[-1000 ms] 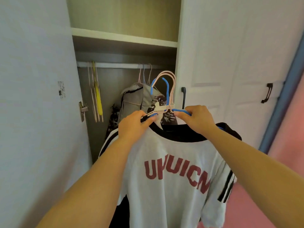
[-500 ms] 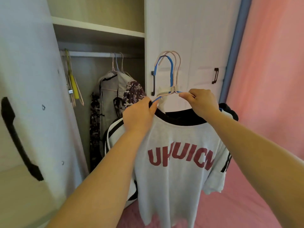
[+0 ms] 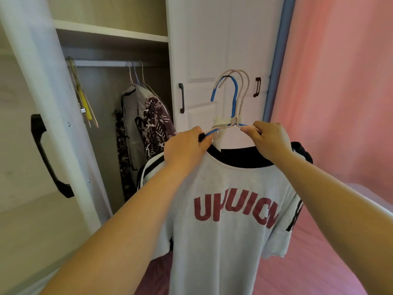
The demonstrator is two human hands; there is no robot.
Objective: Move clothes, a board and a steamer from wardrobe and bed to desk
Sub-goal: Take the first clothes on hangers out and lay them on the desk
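Both grips closed on a bunch of hangers [image 3: 231,107]: left hand [image 3: 187,147] pinching the blue arm at the shirt's left shoulder, right hand [image 3: 270,139] pinching the arm on the other side. Far left, open wardrobe door [image 3: 32,145] with black handle; next, hanging rail [image 3: 106,63] with a few bare hangers and patterned clothes [image 3: 153,122] left inside; then closed white doors [image 3: 212,60]. White T-shirt [image 3: 223,231] with black collar and red lettering held up in front of those doors, darker garments bunched behind it, above pink bed [image 3: 319,262], pink curtain [image 3: 340,81] at far right.
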